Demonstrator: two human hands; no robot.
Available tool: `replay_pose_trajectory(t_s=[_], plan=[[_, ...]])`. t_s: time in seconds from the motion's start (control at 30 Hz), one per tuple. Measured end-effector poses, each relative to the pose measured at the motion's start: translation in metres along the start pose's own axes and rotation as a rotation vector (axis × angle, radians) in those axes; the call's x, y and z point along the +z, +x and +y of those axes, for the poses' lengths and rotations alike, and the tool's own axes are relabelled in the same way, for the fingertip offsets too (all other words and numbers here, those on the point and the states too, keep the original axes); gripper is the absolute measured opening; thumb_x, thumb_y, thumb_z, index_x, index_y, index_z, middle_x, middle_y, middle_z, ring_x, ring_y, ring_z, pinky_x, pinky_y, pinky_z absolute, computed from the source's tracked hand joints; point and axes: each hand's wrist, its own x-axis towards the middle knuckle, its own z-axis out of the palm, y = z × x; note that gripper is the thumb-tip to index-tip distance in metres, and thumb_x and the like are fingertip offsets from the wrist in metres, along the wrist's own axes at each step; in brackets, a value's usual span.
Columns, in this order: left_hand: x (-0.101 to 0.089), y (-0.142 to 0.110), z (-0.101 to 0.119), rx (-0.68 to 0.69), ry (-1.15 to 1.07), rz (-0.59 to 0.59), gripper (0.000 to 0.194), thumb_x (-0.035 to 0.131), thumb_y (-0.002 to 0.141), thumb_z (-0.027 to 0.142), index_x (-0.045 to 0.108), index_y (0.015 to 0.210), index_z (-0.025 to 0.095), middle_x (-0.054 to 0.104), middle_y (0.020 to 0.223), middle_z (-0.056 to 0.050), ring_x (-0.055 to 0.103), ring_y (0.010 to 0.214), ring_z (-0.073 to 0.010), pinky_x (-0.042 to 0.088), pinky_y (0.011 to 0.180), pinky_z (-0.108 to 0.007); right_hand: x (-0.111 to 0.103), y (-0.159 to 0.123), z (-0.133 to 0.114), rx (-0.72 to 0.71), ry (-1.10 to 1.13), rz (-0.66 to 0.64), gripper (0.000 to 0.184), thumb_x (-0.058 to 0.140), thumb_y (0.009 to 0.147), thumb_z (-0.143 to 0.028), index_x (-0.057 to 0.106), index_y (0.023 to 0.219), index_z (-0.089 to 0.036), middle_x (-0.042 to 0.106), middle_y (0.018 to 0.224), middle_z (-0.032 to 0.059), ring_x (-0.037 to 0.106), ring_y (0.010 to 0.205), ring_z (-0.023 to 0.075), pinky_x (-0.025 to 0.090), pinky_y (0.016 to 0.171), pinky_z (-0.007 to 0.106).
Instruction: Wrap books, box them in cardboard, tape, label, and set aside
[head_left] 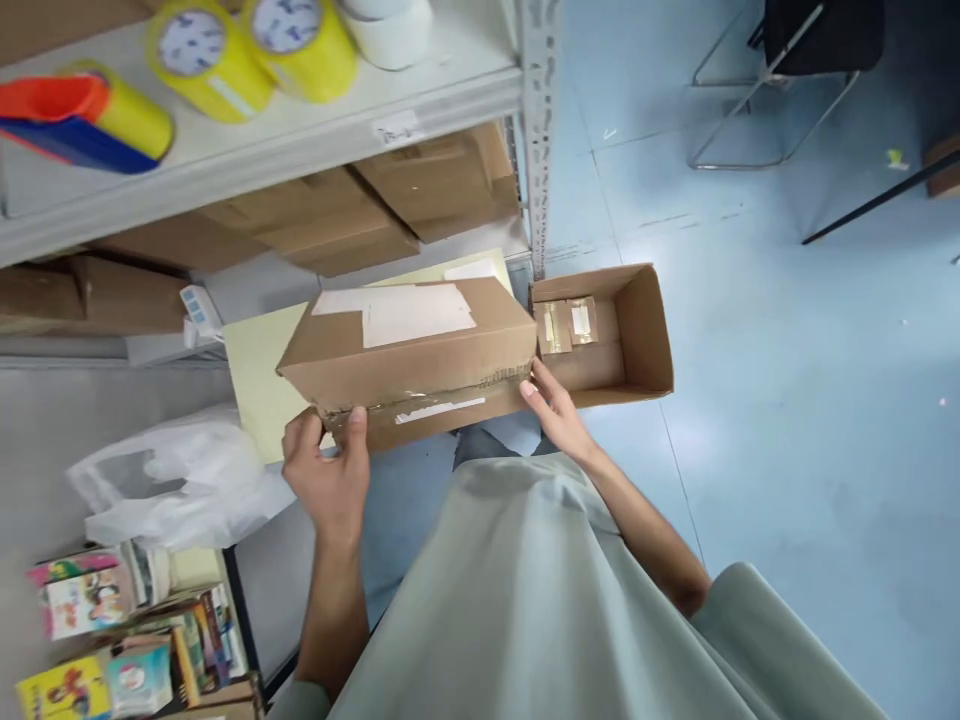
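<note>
A long cardboard box (420,365) with torn white paper on top and clear tape along its near side is in front of me. My left hand (328,460) is closed on its near left corner, thumb on the near side. At the other end, my right hand (555,410) holds the near right edge, its fingers partly hidden by the box. Under the box a pale yellow board (259,365) shows on the left and behind. Just to the right stands an open cardboard carton (645,335) with two small taped boxes (568,324) inside.
Above, a metal shelf (450,90) carries yellow tape rolls (217,60) and a tape dispenser (90,120); cardboard boxes (315,215) sit below it. At left are a white plastic bag (187,475) and several books (135,650). A chair (817,45) stands on the blue floor.
</note>
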Motion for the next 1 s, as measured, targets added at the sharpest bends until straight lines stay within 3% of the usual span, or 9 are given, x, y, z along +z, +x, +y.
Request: replay_pose_trajectory(t_s=[0.1, 0.17, 0.27, 0.37, 0.53, 0.63, 0.8, 0.9, 1.0], plan=[[0.025, -0.004, 0.089, 0.133, -0.023, -0.069, 0.038, 0.068, 0.105, 0.057, 0.075, 0.128, 0.028, 0.078, 0.128, -0.01, 0.071, 0.129, -0.0351, 0.058, 0.118, -0.056, -0.074, -0.008, -0.004, 0.003, 0.082, 0.176, 0.091, 0.068, 0.099, -0.084, 0.056, 0.171, -0.029, 0.052, 0.178, 0.0046, 0.033, 0.175, 0.0339, 0.024, 0.145, 0.054], [0.055, -0.007, 0.144, 0.215, -0.059, -0.164, 0.047, 0.064, 0.109, 0.052, 0.068, 0.149, 0.027, 0.074, 0.144, -0.012, 0.068, 0.14, -0.0338, 0.054, 0.125, -0.053, -0.117, -0.014, 0.006, 0.008, 0.128, 0.315, 0.083, 0.067, 0.102, -0.078, 0.058, 0.169, -0.03, 0.053, 0.178, 0.0044, 0.036, 0.173, 0.0341, 0.026, 0.145, 0.056], [0.122, -0.015, 0.21, 0.346, -0.067, -0.364, 0.066, 0.065, 0.109, 0.05, 0.05, 0.168, 0.025, 0.061, 0.165, -0.015, 0.055, 0.157, -0.035, 0.046, 0.134, -0.052, -0.165, -0.021, 0.039, 0.026, 0.237, 0.479, 0.068, 0.063, 0.107, -0.07, 0.062, 0.164, -0.033, 0.057, 0.175, 0.0021, 0.043, 0.17, 0.0313, 0.03, 0.143, 0.055], [0.208, -0.031, 0.251, 0.456, -0.089, -0.567, 0.071, 0.062, 0.109, 0.041, 0.041, 0.172, 0.017, 0.053, 0.173, -0.019, 0.046, 0.165, -0.0359, 0.04, 0.138, -0.052, -0.189, -0.021, 0.088, 0.143, 0.377, 0.629, 0.066, 0.065, 0.103, -0.064, 0.062, 0.16, -0.031, 0.057, 0.175, 0.0047, 0.046, 0.168, 0.0288, 0.033, 0.142, 0.053], [0.342, -0.066, 0.275, 0.515, -0.13, -0.85, 0.078, 0.061, 0.101, 0.024, 0.035, 0.173, 0.007, 0.042, 0.179, -0.027, 0.039, 0.169, -0.041, 0.033, 0.141, -0.057, -0.211, -0.007, 0.17, 0.446, 0.514, 0.859, 0.064, 0.059, 0.097, -0.053, 0.06, 0.156, -0.028, 0.053, 0.178, 0.0053, 0.047, 0.168, 0.0248, 0.031, 0.141, 0.055], [0.4, -0.082, 0.278, 0.525, -0.12, -0.937, 0.085, 0.064, 0.094, 0.02, 0.036, 0.172, 0.003, 0.043, 0.176, -0.032, 0.039, 0.168, -0.0446, 0.032, 0.139, -0.062, -0.227, 0.004, 0.208, 0.575, 0.536, 0.846, 0.058, 0.055, 0.097, -0.058, 0.067, 0.145, -0.029, 0.064, 0.167, 0.0072, 0.053, 0.162, 0.0252, 0.037, 0.138, 0.058], [0.495, -0.092, 0.281, 0.598, -0.041, -1.04, 0.093, 0.068, 0.084, 0.013, 0.035, 0.167, -0.013, 0.038, 0.175, -0.041, 0.032, 0.171, -0.0476, 0.015, 0.144, -0.065, -0.259, 0.03, 0.263, 0.693, 0.539, 0.767, 0.048, 0.058, 0.094, -0.065, 0.076, 0.12, -0.028, 0.08, 0.132, 0.0137, 0.069, 0.139, 0.0304, 0.051, 0.127, 0.059], [0.566, -0.092, 0.282, 0.648, -0.053, -1.117, 0.095, 0.071, 0.085, 0.016, 0.035, 0.168, -0.014, 0.035, 0.177, -0.042, 0.027, 0.173, -0.0477, 0.009, 0.145, -0.064, -0.282, 0.061, 0.299, 0.724, 0.54, 0.742, 0.047, 0.059, 0.095, -0.066, 0.078, 0.115, -0.027, 0.081, 0.121, 0.0146, 0.073, 0.129, 0.0309, 0.057, 0.122, 0.054], [0.642, -0.087, 0.276, 0.674, -0.084, -1.179, 0.099, 0.075, 0.087, 0.024, 0.035, 0.171, -0.01, 0.035, 0.178, -0.039, 0.025, 0.174, -0.0477, 0.006, 0.145, -0.064, -0.309, 0.099, 0.338, 0.765, 0.522, 0.785, 0.047, 0.055, 0.098, -0.062, 0.076, 0.122, -0.028, 0.08, 0.118, 0.0142, 0.074, 0.126, 0.0307, 0.06, 0.118, 0.054]])
